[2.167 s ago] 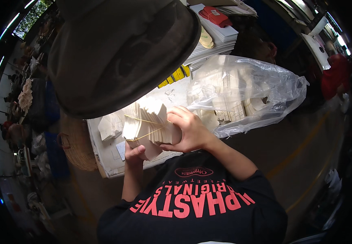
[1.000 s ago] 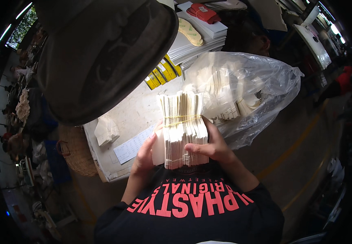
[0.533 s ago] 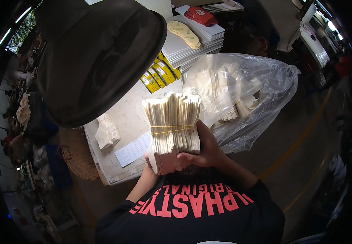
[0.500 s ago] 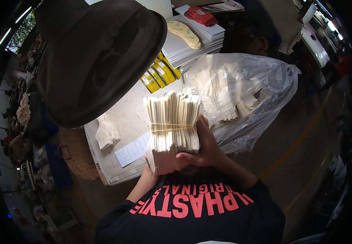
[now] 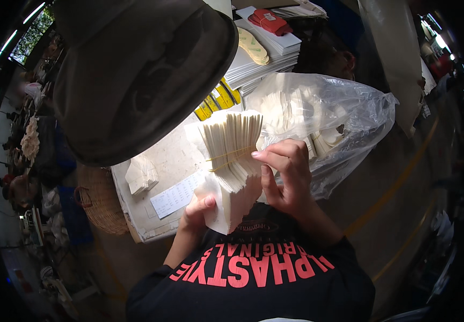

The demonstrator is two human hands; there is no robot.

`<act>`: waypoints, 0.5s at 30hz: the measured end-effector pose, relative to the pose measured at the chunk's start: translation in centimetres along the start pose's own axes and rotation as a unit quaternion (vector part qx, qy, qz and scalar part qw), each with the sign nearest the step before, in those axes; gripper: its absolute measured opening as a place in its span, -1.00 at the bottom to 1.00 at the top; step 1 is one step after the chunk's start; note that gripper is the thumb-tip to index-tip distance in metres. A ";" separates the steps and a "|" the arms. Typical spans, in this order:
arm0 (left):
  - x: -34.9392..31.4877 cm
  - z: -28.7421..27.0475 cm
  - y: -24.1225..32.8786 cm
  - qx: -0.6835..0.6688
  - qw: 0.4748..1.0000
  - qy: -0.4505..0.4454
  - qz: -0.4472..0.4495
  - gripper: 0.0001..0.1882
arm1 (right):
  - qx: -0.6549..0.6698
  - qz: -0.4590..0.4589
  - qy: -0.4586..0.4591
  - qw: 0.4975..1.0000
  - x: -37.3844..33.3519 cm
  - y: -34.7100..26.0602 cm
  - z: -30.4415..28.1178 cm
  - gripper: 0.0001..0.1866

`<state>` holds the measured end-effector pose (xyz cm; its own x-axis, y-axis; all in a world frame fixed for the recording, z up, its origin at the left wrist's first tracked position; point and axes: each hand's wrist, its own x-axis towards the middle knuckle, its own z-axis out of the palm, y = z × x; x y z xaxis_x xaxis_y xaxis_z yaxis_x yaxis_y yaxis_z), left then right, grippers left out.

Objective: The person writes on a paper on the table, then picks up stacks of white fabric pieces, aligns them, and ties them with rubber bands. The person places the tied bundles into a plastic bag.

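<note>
A thick bundle of cream, insole-shaped sheets (image 5: 234,134) stands upright in front of my chest. Its lower end rests in my left hand (image 5: 197,212), closed round it with the thumb on the near side. Yellow rubber bands (image 5: 222,162) cross the middle of the bundle. At the bundle's right edge, my right hand (image 5: 288,174) pinches a band with its fingertips; the other fingers are curled. A smaller stack of similar cream pieces (image 5: 141,174) lies on the table at the left, beside a sheet of paper with writing (image 5: 175,196).
A black lamp shade (image 5: 151,80) hangs over the upper left of the white table (image 5: 175,153). A clear plastic bag (image 5: 344,107) with more cream bundles lies at right. Behind are yellow-black packs (image 5: 218,101), stacked white boards (image 5: 275,59) and a red bundle (image 5: 269,21). A wicker basket (image 5: 100,206) stands left.
My right hand has left the bundle's lower right side and moved up to the rubber band. The bundle has tilted and its left-hand pieces have spread apart.
</note>
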<state>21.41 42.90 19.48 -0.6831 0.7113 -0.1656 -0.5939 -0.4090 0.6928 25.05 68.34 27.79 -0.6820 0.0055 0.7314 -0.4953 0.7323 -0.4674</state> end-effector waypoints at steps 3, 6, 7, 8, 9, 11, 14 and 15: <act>0.0 0.8 0.6 0.071 0.997 0.000 -0.009 -0.10 | -0.003 -0.023 -0.060 0.998 0.9 0.2 -0.3 -0.72; 0.1 2.5 1.5 0.093 0.995 0.020 0.009 -0.06 | 0.018 -0.013 -0.078 0.997 1.4 0.5 -0.2 -0.73; 0.3 3.3 2.0 0.096 0.995 0.022 0.018 -0.05 | 0.034 -0.019 -0.082 0.996 1.7 0.6 -0.3 -0.75; 0.7 4.1 2.6 0.099 0.994 0.025 0.027 -0.04 | 0.051 -0.024 -0.086 0.995 2.0 0.6 -0.6 -0.76; 0.9 4.6 2.8 0.102 0.994 0.028 0.036 -0.03 | 0.067 -0.029 -0.089 0.993 2.1 0.6 -0.8 -0.78; 1.0 4.6 2.4 0.073 0.995 0.064 0.031 -0.02 | 0.171 -0.001 -0.124 0.977 1.5 0.7 -1.5 -0.79; 1.2 4.1 2.1 0.046 0.992 0.109 0.035 -0.05 | 0.227 0.029 -0.190 0.955 1.2 -0.4 -1.8 -0.74; 1.4 4.2 1.9 0.036 0.990 0.127 0.045 -0.07 | 0.227 0.028 -0.192 0.954 1.0 -1.1 -1.2 -0.71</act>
<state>21.13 45.50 23.54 -0.8225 0.5028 -0.2657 -0.4997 -0.4158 0.7599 25.60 68.33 29.64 -0.8176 -0.2783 0.5041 -0.5755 0.3672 -0.7307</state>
